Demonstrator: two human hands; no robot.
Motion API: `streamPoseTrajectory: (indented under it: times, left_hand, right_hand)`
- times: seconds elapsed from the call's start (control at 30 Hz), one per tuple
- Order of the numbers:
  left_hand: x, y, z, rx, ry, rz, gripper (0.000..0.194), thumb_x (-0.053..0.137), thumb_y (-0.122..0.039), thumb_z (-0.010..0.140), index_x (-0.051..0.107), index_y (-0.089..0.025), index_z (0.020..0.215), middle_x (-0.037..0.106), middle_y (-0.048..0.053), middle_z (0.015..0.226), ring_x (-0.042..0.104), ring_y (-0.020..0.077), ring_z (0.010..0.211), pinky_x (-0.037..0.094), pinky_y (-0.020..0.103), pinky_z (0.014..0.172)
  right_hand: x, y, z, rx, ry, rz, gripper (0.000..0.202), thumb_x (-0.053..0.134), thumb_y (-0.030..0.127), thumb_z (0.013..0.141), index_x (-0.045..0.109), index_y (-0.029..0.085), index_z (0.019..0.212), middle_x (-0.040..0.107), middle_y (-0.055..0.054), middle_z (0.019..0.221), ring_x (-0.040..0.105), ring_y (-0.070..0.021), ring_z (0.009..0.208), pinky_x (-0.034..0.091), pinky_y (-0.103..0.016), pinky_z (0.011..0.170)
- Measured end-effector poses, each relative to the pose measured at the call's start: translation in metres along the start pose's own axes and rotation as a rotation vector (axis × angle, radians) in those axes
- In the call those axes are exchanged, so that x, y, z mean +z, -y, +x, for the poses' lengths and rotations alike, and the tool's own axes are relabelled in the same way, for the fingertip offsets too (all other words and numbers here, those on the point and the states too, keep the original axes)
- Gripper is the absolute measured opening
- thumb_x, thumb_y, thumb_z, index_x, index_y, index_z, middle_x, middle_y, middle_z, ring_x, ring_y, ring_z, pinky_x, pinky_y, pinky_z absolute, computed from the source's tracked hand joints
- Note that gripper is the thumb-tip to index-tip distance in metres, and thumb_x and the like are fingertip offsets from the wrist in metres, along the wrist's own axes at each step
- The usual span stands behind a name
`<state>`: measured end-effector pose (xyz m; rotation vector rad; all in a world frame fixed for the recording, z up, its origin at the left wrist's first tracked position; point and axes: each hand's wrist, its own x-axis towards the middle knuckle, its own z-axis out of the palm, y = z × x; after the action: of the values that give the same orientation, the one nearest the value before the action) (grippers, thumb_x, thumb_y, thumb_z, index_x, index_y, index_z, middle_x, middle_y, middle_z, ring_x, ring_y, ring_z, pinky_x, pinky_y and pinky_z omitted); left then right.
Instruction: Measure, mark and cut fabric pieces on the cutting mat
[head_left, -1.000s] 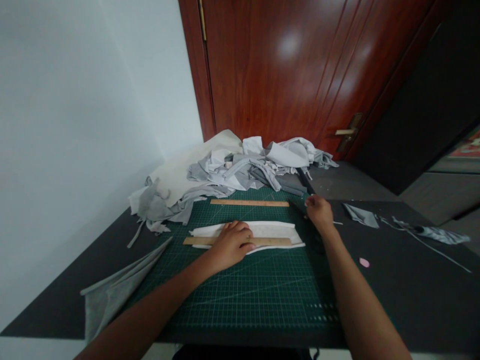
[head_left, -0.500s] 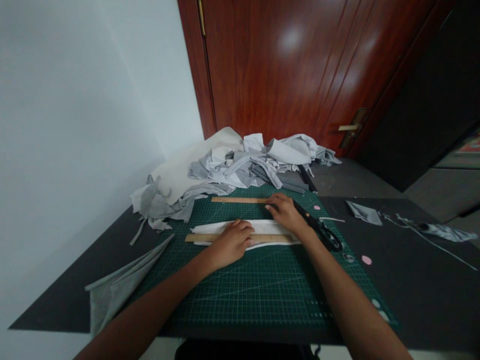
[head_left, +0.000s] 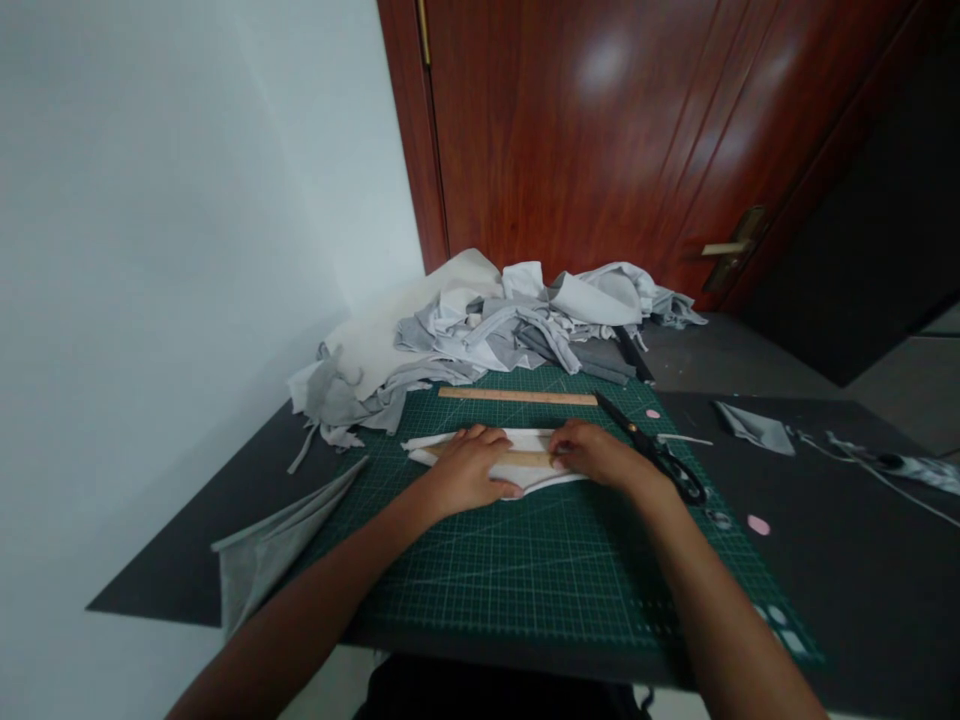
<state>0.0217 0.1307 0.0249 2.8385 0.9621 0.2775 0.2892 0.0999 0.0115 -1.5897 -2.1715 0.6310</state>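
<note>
A folded strip of white fabric [head_left: 540, 480] lies across the green cutting mat [head_left: 510, 580], with a wooden ruler [head_left: 525, 459] on top of it. My left hand [head_left: 471, 472] rests on the ruler and fabric, its fingers stretched out and lying flat. At the ruler's right part, my right hand [head_left: 594, 452] has its thumb and fingers bent together around the edge; its fingertips are partly hidden. The hands cover both ends of this ruler. A second wooden ruler [head_left: 517, 396] lies farther back on the mat. Black scissors [head_left: 651, 446] sit beside my right hand.
A heap of grey and white fabric scraps [head_left: 480, 325] lies at the back, before the wooden door [head_left: 570, 150]. Grey folded cloth [head_left: 281, 545] overhangs the left side. Pink round pieces [head_left: 758, 525] and a small grey cloth [head_left: 757, 428] lie on the right.
My right hand has come back from the far ruler to the near one on the fabric. The near ruler has shifted upward on the strip. The view has turned slightly left.
</note>
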Motion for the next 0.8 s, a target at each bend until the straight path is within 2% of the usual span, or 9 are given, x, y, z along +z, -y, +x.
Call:
streamPoseTrajectory:
  times: [0.13,0.3,0.43,0.5,0.53,0.6,0.67,0.73,0.8]
  left_hand:
    - [-0.002,0.001,-0.001,-0.002,0.02,0.029,0.064,0.075,-0.063,0.084,0.063,-0.021,0.131,0.063,0.006,0.134,0.054,0.031,0.12,0.044,0.044,0.099]
    - [0.001,-0.003,-0.001,-0.039,-0.023,0.007,0.034,0.058,-0.05,0.101,0.066,-0.023,0.12,0.067,0.005,0.126,0.056,0.0273,0.117,0.044,0.042,0.095]
    - [0.009,-0.004,0.0,-0.032,-0.084,0.007,0.027,0.062,-0.042,0.1,0.068,-0.022,0.117,0.067,0.006,0.123,0.055,0.0283,0.117,0.042,0.042,0.097]
    - [0.011,-0.002,0.0,0.039,-0.087,-0.036,0.021,0.065,-0.035,0.098,0.069,-0.022,0.114,0.067,0.005,0.121,0.056,0.0264,0.116,0.042,0.04,0.099]
    - [0.011,-0.001,0.001,0.083,-0.073,-0.07,0.015,0.065,-0.031,0.098,0.071,-0.022,0.109,0.068,0.004,0.116,0.058,0.0245,0.113,0.042,0.038,0.098]
    - [0.009,0.0,0.002,0.165,-0.03,-0.139,0.01,0.063,-0.024,0.099,0.072,-0.021,0.099,0.069,0.003,0.106,0.06,0.0209,0.105,0.043,0.034,0.095]
    - [0.006,0.0,0.003,0.223,0.011,-0.181,0.012,0.061,-0.021,0.099,0.072,-0.021,0.094,0.069,0.002,0.099,0.06,0.0192,0.098,0.044,0.032,0.092]
    - [0.003,-0.002,0.003,0.246,0.033,-0.188,0.013,0.06,-0.02,0.099,0.071,-0.02,0.093,0.068,0.002,0.096,0.06,0.0186,0.096,0.044,0.031,0.092]
    - [0.0,-0.005,0.002,0.241,0.04,-0.158,0.013,0.058,-0.02,0.1,0.069,-0.02,0.092,0.067,0.002,0.096,0.059,0.0188,0.096,0.044,0.032,0.092]
  right_hand:
    - [-0.007,-0.004,-0.003,0.06,0.098,-0.05,0.017,0.07,0.02,0.08,0.08,0.02,0.094,0.068,-0.007,0.101,0.065,-0.0226,0.094,0.046,-0.029,0.085]
    - [-0.004,0.019,-0.009,0.079,0.212,-0.008,0.017,0.072,0.017,0.074,0.078,0.02,0.09,0.07,-0.005,0.097,0.065,-0.0211,0.088,0.045,-0.027,0.074]
    - [-0.004,0.027,-0.009,0.039,0.214,0.085,0.012,0.071,0.025,0.08,0.079,0.021,0.088,0.073,-0.003,0.087,0.066,-0.0206,0.08,0.044,-0.027,0.069]
    - [-0.005,0.022,-0.005,-0.008,0.109,0.129,0.02,0.065,0.034,0.089,0.079,0.02,0.091,0.075,-0.004,0.085,0.067,-0.0211,0.079,0.047,-0.029,0.071]
    - [-0.005,0.017,-0.001,-0.021,-0.002,0.121,0.025,0.059,0.036,0.094,0.078,0.019,0.095,0.076,-0.005,0.088,0.068,-0.0219,0.082,0.048,-0.03,0.075]
    - [-0.003,0.006,0.008,-0.004,-0.286,0.007,0.034,0.048,0.034,0.102,0.076,0.016,0.108,0.077,-0.012,0.106,0.069,-0.0254,0.099,0.049,-0.036,0.09]
    - [0.002,-0.006,0.017,0.05,-0.452,-0.182,0.039,0.043,0.031,0.104,0.068,0.014,0.129,0.066,-0.02,0.136,0.061,-0.0301,0.124,0.041,-0.046,0.107]
    - [0.008,-0.018,0.026,0.099,-0.419,-0.313,0.048,0.039,0.031,0.106,0.052,0.015,0.149,0.048,-0.022,0.158,0.046,-0.0313,0.144,0.031,-0.052,0.116]
    - [0.012,-0.026,0.033,0.158,-0.327,-0.366,0.053,0.035,0.032,0.108,0.041,0.015,0.157,0.042,-0.021,0.163,0.039,-0.0293,0.15,0.027,-0.051,0.119]
